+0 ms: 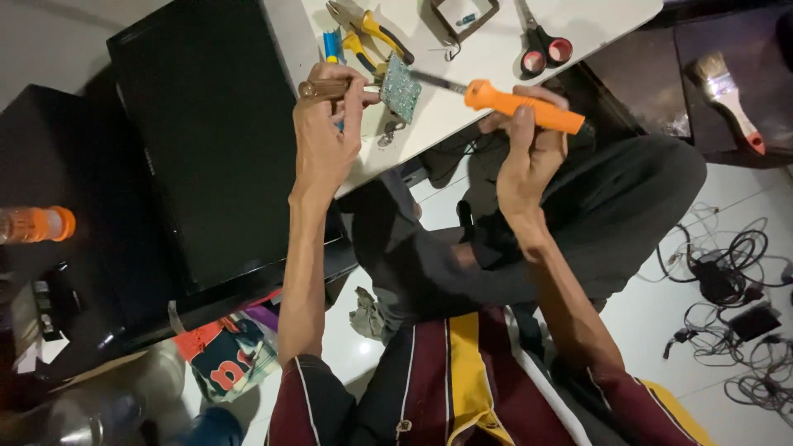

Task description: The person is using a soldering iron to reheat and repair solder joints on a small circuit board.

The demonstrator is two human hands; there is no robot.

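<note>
A single view is given, taken from a camera worn on the person's head and aimed steeply downward. The white rectangular table top is seen at the upper edge of the picture, so its far side is cut off. Below that table top the person's forearms, lap and striped shirt are taken in at close range. The pale tiled floor is caught to the right of the table top.

Red-handled scissors and yellow-handled pliers lie on the white surface; a paintbrush and what look like tangled cables sit aside.
</note>
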